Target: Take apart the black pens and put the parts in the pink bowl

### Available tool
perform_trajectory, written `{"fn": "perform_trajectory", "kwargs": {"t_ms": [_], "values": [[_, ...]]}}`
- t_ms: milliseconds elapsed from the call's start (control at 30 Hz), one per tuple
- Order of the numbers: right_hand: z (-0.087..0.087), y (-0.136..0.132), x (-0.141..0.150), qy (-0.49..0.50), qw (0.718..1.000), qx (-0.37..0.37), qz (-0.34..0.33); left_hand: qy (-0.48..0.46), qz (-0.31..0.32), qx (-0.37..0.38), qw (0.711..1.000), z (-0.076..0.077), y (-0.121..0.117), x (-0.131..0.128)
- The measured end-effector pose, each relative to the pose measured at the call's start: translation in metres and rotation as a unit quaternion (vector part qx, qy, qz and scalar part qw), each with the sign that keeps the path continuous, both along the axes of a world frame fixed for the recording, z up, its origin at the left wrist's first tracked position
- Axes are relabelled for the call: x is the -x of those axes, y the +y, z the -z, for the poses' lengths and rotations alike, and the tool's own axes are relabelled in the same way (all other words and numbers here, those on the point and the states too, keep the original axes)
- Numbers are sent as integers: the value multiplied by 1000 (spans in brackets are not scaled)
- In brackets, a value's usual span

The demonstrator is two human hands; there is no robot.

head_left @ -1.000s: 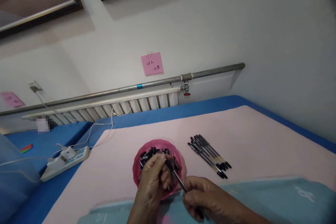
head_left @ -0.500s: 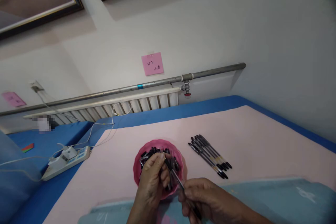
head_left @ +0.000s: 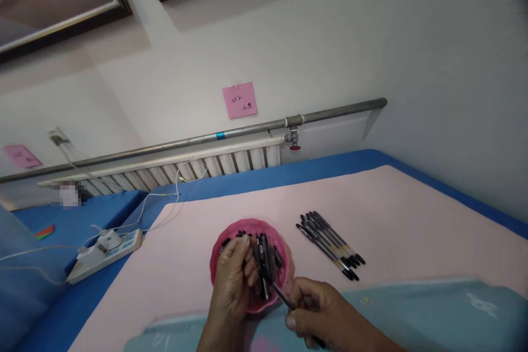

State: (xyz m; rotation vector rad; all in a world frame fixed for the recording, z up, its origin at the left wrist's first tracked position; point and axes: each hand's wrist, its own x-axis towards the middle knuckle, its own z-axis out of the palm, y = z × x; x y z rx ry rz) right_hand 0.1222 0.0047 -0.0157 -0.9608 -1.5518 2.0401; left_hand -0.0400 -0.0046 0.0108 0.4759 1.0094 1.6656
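A pink bowl point(head_left: 216, 261) full of black pen caps point(head_left: 267, 256) sits on the pink cloth near me. My left hand point(head_left: 231, 283) reaches into the bowl with its fingers curled among the caps; what they grip is hidden. My right hand point(head_left: 317, 311) is closed round a black pen point(head_left: 282, 297) whose tip points up-left toward the bowl's rim. A row of several finished black pens point(head_left: 330, 245) lies on the cloth to the right of the bowl.
A white power strip point(head_left: 103, 256) with cables lies on the blue cover at left. A pale blue sheet point(head_left: 433, 313) covers the near edge. A radiator point(head_left: 173, 168) and a pipe point(head_left: 247, 131) run along the wall behind, with a pink note point(head_left: 239, 100) above.
My left hand has slid a little left in the bowl, uncovering more caps. My right hand and its pen have shifted slightly down and right.
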Motion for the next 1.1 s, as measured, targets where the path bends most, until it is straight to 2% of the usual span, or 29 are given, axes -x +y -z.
{"fn": "perform_trajectory", "kwargs": {"t_ms": [100,167,233,333,400,533,633,767,833,900,933,1000,1100], "values": [[0,-1,-1,-12,1000,-24,9,-37,-54,-29,997,-4,0,10],[-3,0,-1,-6,1000,-21,17,-42,-68,-25,996,-6,-1,13],[-7,1,-2,1,1000,-13,24,-20,-30,4,999,-6,-3,11],[-11,2,-2,4,999,-2,35,-2,81,37,996,-3,-6,1],[-12,2,-2,4,999,4,38,0,133,44,990,0,-8,-7],[-12,4,-1,9,1000,20,15,38,175,45,983,5,-9,-17],[-12,3,-1,6,1000,24,5,44,129,57,989,4,-7,-13],[-14,0,-2,-31,999,16,-5,4,-1,18,1000,-5,-2,11],[-17,2,-4,-37,999,-12,0,-27,-53,-6,998,-10,-1,23],[-19,7,-7,-29,998,-49,19,-50,-78,-5,996,-13,-2,29],[-21,10,-9,-18,997,-59,36,-58,-73,3,996,-14,-3,28],[-22,17,-13,19,996,-42,78,-72,-27,30,997,-14,-5,20],[-21,24,-16,78,987,12,138,-51,101,78,991,-10,-10,-3]]}}
